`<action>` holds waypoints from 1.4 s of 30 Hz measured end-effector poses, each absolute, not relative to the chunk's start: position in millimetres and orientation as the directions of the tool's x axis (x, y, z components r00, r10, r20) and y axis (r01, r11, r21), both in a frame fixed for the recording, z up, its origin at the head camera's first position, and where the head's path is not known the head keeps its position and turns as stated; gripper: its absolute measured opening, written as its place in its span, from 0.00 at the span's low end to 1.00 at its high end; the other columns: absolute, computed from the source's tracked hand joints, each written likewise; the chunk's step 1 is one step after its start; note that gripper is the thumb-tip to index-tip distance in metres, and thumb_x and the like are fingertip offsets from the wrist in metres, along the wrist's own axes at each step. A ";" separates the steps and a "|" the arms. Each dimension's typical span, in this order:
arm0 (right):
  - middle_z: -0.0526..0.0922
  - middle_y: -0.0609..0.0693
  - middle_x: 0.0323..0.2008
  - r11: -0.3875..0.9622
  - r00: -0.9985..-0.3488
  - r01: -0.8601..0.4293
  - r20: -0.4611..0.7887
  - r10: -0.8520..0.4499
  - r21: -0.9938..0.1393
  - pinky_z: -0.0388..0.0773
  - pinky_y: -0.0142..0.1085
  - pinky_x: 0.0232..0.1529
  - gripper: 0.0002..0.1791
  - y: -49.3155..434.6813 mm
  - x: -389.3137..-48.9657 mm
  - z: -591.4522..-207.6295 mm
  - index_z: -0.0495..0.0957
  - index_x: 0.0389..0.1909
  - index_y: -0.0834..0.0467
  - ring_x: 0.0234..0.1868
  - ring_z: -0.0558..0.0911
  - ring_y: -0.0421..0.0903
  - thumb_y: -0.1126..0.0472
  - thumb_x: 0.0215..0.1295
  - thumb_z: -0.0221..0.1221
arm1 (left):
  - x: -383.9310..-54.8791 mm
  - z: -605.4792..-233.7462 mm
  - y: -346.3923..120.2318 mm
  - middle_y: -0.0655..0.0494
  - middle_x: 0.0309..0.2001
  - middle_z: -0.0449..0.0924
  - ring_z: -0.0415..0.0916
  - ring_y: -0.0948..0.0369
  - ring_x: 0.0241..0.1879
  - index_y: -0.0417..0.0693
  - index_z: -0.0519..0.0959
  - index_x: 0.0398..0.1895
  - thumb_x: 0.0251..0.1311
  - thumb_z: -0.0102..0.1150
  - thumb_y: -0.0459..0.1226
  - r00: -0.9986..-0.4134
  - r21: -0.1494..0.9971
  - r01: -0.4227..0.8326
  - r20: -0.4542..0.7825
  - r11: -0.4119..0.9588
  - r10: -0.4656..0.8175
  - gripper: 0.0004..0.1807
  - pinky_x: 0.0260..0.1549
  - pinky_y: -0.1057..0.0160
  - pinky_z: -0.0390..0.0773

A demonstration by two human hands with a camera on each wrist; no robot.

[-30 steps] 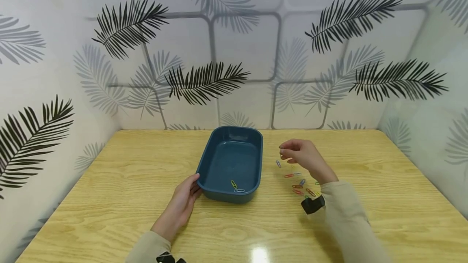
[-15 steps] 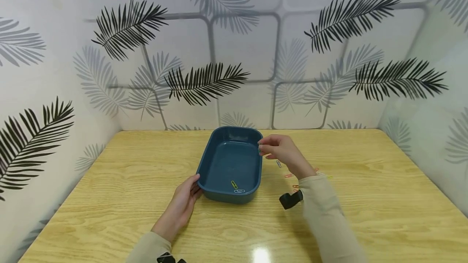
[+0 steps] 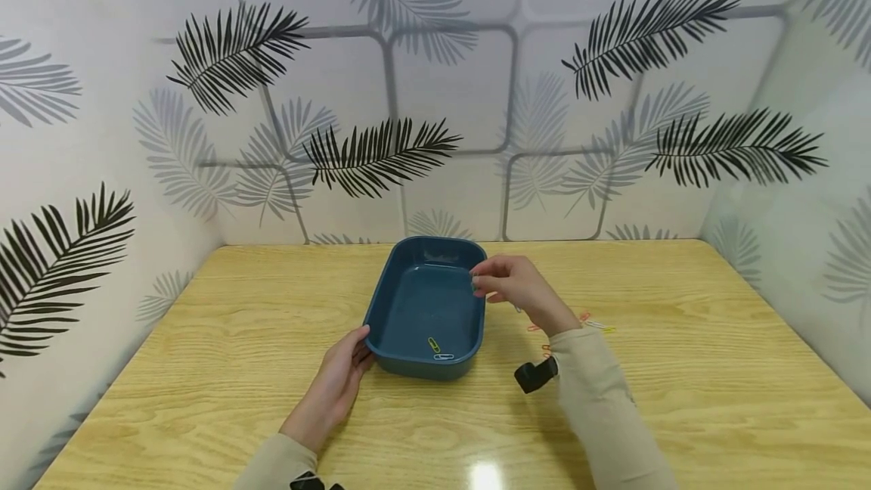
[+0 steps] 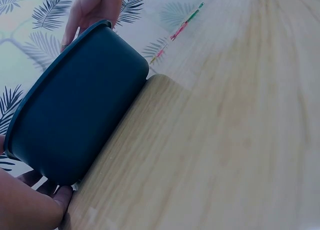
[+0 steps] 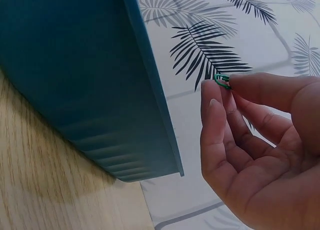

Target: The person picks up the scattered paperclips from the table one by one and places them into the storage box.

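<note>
A dark blue rectangular tray sits on the wooden table. My left hand grips its front-left corner, thumb at the rim and fingers low against the outer wall in the left wrist view. Between the thumb and fingertips of my right hand is a green paper clip, held by the tray's right rim. Inside the tray, near its front, lie a yellow paper clip and a white paper clip. On the table, loose paper clips are partly hidden behind my right forearm.
The wooden table reaches back to a wall patterned with leaves, which also closes off both sides. Black wrist camera mounts sit on the sleeves. Bare tabletop extends left of the tray and in front of it.
My right hand has moved left from above the loose paper clips to the tray's right rim, carrying the green paper clip. The left hand and tray have stayed in place.
</note>
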State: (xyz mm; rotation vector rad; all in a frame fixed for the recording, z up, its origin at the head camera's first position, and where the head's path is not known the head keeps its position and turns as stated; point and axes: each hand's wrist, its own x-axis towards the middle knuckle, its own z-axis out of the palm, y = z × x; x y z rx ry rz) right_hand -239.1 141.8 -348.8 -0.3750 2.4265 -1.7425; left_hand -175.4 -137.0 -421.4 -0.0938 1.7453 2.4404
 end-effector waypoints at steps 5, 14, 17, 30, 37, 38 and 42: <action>0.83 0.59 0.42 0.301 -0.951 -0.141 0.044 -0.307 -0.943 0.81 0.41 0.43 0.13 139.9 -238.8 -351.7 0.78 0.49 0.68 0.38 0.84 0.47 0.65 0.68 0.57 | -175.6 -421.7 -137.0 0.35 0.64 0.62 0.61 0.50 0.62 0.25 0.60 0.66 0.73 0.42 0.37 -0.989 0.941 -0.146 -0.132 -0.305 0.067 0.26 0.63 0.57 0.60; 0.83 0.57 0.40 0.329 -0.952 -0.123 0.018 -0.305 -0.936 0.80 0.44 0.46 0.14 135.0 -236.8 -351.2 0.76 0.51 0.71 0.40 0.83 0.49 0.66 0.69 0.57 | -175.8 -422.5 -137.6 0.34 0.65 0.61 0.60 0.49 0.64 0.26 0.60 0.67 0.74 0.42 0.37 -0.989 0.941 -0.145 -0.129 -0.306 0.071 0.26 0.64 0.55 0.59; 0.84 0.56 0.39 0.338 -0.951 -0.129 0.019 -0.310 -0.932 0.81 0.42 0.44 0.15 136.0 -240.1 -354.6 0.76 0.51 0.71 0.40 0.83 0.48 0.66 0.69 0.57 | -176.3 -423.0 -137.8 0.34 0.66 0.60 0.58 0.48 0.64 0.26 0.59 0.67 0.74 0.41 0.37 -0.989 0.939 -0.147 -0.130 -0.310 0.075 0.27 0.65 0.55 0.58; 0.83 0.56 0.41 0.350 -0.948 -0.124 0.007 -0.317 -0.929 0.80 0.42 0.45 0.15 138.2 -238.6 -354.8 0.76 0.52 0.71 0.41 0.83 0.49 0.66 0.69 0.56 | -177.1 -422.7 -136.6 0.35 0.65 0.62 0.60 0.49 0.63 0.26 0.60 0.67 0.73 0.42 0.38 -0.989 0.940 -0.144 -0.133 -0.308 0.059 0.26 0.63 0.56 0.60; 0.83 0.60 0.44 0.353 -0.947 -0.123 0.004 -0.322 -0.928 0.80 0.42 0.46 0.15 139.3 -238.7 -356.3 0.76 0.53 0.71 0.41 0.83 0.48 0.65 0.70 0.55 | -177.3 -422.3 -136.5 0.36 0.64 0.63 0.62 0.50 0.62 0.26 0.61 0.66 0.73 0.42 0.38 -0.989 0.941 -0.145 -0.134 -0.305 0.055 0.26 0.63 0.56 0.61; 0.83 0.61 0.45 0.350 -0.946 -0.125 0.005 -0.324 -0.928 0.80 0.42 0.46 0.15 139.4 -238.6 -356.4 0.76 0.52 0.71 0.41 0.83 0.48 0.65 0.70 0.55 | -177.2 -422.4 -136.6 0.36 0.64 0.63 0.61 0.50 0.62 0.26 0.61 0.66 0.73 0.42 0.38 -0.989 0.941 -0.146 -0.136 -0.306 0.055 0.26 0.63 0.56 0.60; 0.81 0.65 0.46 0.343 -0.944 -0.133 0.013 -0.331 -0.930 0.80 0.42 0.46 0.16 141.1 -238.1 -356.5 0.76 0.52 0.71 0.41 0.83 0.48 0.65 0.70 0.56 | -176.8 -422.6 -136.5 0.36 0.64 0.63 0.61 0.50 0.62 0.26 0.61 0.66 0.73 0.42 0.37 -0.988 0.940 -0.151 -0.143 -0.305 0.050 0.26 0.63 0.56 0.60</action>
